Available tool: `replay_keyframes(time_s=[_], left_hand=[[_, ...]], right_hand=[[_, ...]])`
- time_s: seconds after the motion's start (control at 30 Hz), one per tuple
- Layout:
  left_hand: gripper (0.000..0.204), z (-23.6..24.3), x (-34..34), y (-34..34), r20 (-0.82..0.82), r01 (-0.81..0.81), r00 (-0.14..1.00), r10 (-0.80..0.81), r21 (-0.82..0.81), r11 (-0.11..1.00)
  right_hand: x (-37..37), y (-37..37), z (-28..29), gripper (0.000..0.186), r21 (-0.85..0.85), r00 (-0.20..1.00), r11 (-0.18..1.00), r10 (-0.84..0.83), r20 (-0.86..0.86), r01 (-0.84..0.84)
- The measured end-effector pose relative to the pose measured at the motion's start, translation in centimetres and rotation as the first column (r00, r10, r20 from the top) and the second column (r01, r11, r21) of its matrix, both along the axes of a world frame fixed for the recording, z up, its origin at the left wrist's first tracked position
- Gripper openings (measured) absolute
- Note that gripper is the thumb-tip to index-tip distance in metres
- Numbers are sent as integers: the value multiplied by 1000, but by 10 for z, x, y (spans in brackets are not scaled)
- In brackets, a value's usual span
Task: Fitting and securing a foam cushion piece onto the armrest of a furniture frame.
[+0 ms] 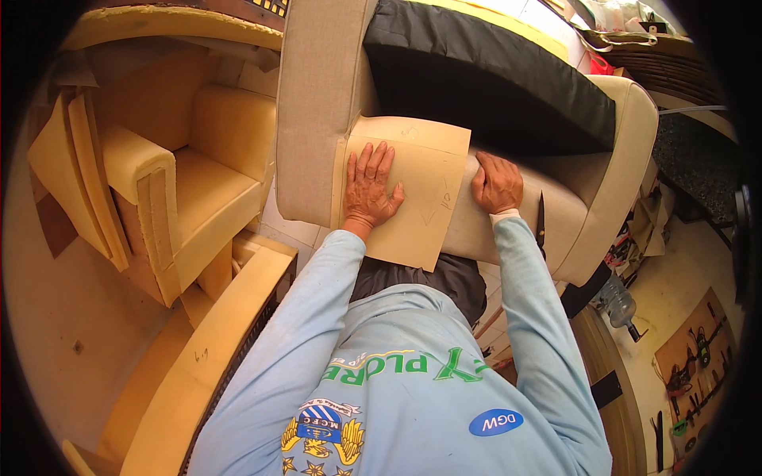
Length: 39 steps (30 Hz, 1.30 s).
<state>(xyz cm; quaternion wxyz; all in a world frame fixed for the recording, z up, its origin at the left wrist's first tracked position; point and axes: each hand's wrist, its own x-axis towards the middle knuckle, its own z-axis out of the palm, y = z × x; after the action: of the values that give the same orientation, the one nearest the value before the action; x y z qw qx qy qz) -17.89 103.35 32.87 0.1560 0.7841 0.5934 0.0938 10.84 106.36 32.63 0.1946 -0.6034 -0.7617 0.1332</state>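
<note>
A tan sheet of card or stiff paper [421, 170] with pencilled marks lies over the left part of a beige upholstered seat [556, 202]. My left hand [371, 186] presses flat on the sheet near its left edge, fingers stretched out. Just past the sheet's right edge, my right hand [498, 184] rests on the seat with its fingers curled in. Whatever it may hold is hidden under the fingers. Beside my right wrist a dark, pointed blade-like tool [541, 222] lies on the beige cover.
Black fabric [484, 75] covers the sofa's back, between two beige arms. At left stands a yellow foam armchair frame [214, 178] with foam sheets [75, 182] leaning on it. A foam-covered piece [202, 349] is beside my left arm. A plastic bottle [617, 303] and a tool board [694, 357] are at right.
</note>
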Motion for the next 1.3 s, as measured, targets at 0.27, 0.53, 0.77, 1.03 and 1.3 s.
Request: replay_keyframes(time_s=[0.27, 0.53, 0.77, 1.03, 1.3], left_hand=[[77, 0, 0, 1, 0, 19, 1000, -19, -3, 1000], [77, 0, 0, 0, 3, 1, 1000, -1, 6, 1000], [77, 0, 0, 0, -8, 17, 1000, -17, -12, 1000], [77, -1, 0, 0, 10, -2, 1000, 2, 14, 1000], [77, -1, 0, 0, 23, -2, 1000, 2, 21, 1000]], right_hand=[[0, 0, 0, 28, -5, 1000, 1000, 1, 1, -1], [0, 0, 0, 28, 18, 1000, 1000, -17, -14, 17], [0, 0, -1, 28, 22, 1000, 1000, 9, -11, -8], [0, 0, -1, 28, 19, 1000, 1000, -13, -16, 14], [0, 0, -1, 28, 9, 1000, 1000, 6, -7, -6]])
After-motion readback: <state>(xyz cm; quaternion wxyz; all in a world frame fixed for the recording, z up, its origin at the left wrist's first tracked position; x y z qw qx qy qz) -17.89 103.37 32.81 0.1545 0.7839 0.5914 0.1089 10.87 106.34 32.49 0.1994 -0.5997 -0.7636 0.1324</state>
